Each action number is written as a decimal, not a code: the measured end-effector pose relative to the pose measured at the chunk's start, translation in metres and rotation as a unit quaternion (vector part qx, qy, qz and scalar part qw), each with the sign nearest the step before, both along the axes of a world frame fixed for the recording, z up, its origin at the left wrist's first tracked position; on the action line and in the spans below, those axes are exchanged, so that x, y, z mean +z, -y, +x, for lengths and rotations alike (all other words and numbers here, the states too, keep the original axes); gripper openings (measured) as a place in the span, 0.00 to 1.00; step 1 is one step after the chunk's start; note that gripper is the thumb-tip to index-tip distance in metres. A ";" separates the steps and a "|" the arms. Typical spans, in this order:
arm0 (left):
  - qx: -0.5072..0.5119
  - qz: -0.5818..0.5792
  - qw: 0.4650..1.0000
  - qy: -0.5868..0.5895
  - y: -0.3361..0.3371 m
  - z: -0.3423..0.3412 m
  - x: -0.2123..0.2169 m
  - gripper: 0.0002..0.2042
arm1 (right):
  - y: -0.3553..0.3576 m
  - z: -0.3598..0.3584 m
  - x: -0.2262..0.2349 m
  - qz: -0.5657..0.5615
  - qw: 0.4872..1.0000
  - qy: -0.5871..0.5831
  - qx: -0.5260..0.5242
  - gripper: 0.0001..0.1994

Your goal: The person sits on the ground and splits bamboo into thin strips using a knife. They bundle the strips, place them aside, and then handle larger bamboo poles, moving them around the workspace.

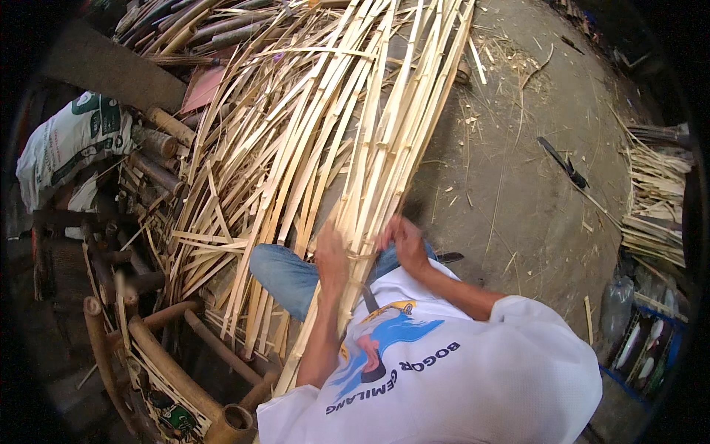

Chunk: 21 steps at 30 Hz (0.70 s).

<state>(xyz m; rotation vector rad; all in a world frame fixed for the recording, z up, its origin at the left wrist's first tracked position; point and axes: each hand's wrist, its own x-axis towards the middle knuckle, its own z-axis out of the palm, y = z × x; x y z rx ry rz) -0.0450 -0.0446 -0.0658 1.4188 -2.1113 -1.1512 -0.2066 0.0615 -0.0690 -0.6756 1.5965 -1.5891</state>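
Note:
A long bundle of split bamboo strips [384, 148] slants from the upper middle down across my lap and under my left forearm. My left hand [331, 255] is closed against the left side of this bundle, its fingertips partly hidden. At the right edge of the bundle, my right hand [405, 240] has its fingers curled in, slightly blurred by motion. Whatever the right fingers may pinch is too small to make out. A thin band seems to cross the strips between my hands.
Loose bamboo strips [214, 214] cover the floor to the left. A bamboo frame [170, 355] stands at lower left, below a white sack [74, 144]. On the concrete floor [518, 200] lies a dark blade-like tool [562, 163]. More strips [654, 203] are stacked at far right.

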 end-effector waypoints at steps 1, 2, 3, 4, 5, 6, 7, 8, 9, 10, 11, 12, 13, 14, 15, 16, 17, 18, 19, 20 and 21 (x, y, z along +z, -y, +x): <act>0.002 0.029 1.000 0.006 0.007 0.002 -0.002 0.28 | 0.010 -0.009 -0.013 -0.008 0.994 0.081 -0.079 0.23; 0.035 0.049 0.998 -0.011 0.016 0.000 0.002 0.33 | 0.014 -0.017 -0.024 0.044 0.993 0.064 -0.087 0.25; 0.031 0.090 0.995 -0.007 0.025 -0.004 0.009 0.34 | 0.011 -0.030 -0.033 0.095 0.990 0.045 -0.096 0.26; 0.024 0.129 0.991 -0.006 0.037 -0.012 0.018 0.35 | 0.007 -0.047 -0.036 0.142 0.984 0.025 -0.107 0.27; 0.015 0.168 0.986 -0.003 0.047 -0.024 0.027 0.37 | -0.004 -0.060 -0.038 0.183 0.974 0.125 -0.051 0.28; 0.003 0.200 0.980 -0.007 0.057 -0.037 0.038 0.41 | -0.018 -0.069 -0.040 0.220 0.949 0.225 0.010 0.29; -0.008 0.192 0.981 -0.018 0.069 -0.042 0.032 0.41 | -0.024 -0.074 -0.033 0.250 0.911 0.316 0.083 0.30; -0.019 0.203 0.978 -0.037 0.083 -0.042 0.001 0.41 | -0.034 -0.077 -0.025 0.214 0.905 0.326 0.168 0.30; -0.027 0.212 0.975 -0.057 0.098 -0.039 -0.028 0.41 | -0.041 -0.079 -0.006 0.179 0.891 0.329 0.257 0.31; -0.072 0.280 0.955 -0.059 0.106 -0.048 -0.033 0.44 | -0.054 -0.089 0.018 0.199 0.889 0.301 0.283 0.31; -0.073 0.318 0.945 -0.033 0.101 -0.062 -0.033 0.47 | -0.069 -0.101 0.035 0.222 0.885 0.274 0.303 0.31; -0.059 0.372 0.926 -0.021 0.098 -0.070 -0.040 0.48 | -0.083 -0.118 0.033 0.237 0.910 0.239 0.243 0.32; -0.036 0.425 0.905 -0.009 0.097 -0.071 -0.054 0.50 | -0.093 -0.133 0.026 0.251 0.927 0.203 0.190 0.33; -0.056 0.412 0.909 0.030 0.103 -0.067 -0.069 0.50 | -0.100 -0.144 0.017 0.267 0.939 0.167 0.140 0.33; -0.097 0.395 0.913 0.022 0.114 -0.052 -0.087 0.47 | -0.092 -0.154 0.008 0.228 0.959 0.152 0.066 0.34; -0.087 0.443 0.892 0.005 0.113 -0.058 -0.081 0.43 | -0.092 -0.168 -0.006 0.193 0.970 0.143 -0.028 0.35; -0.077 0.491 0.868 -0.010 0.109 -0.064 -0.071 0.39 | -0.090 -0.184 -0.022 0.149 0.970 0.183 -0.059 0.38; -0.096 0.445 0.890 -0.021 0.103 -0.063 -0.062 0.37 | -0.078 -0.199 -0.037 0.104 0.966 0.224 -0.080 0.40; -0.115 0.398 0.910 -0.033 0.095 -0.066 -0.056 0.35 | -0.056 -0.213 -0.050 0.123 0.964 0.229 -0.062 0.43; -0.131 0.353 0.925 -0.045 0.087 -0.067 -0.051 0.33 | -0.033 -0.220 -0.062 0.146 0.960 0.235 -0.042 0.47; -0.126 0.354 0.924 -0.071 0.072 -0.074 -0.040 0.32 | -0.020 -0.220 -0.067 0.147 0.943 0.294 -0.061 0.49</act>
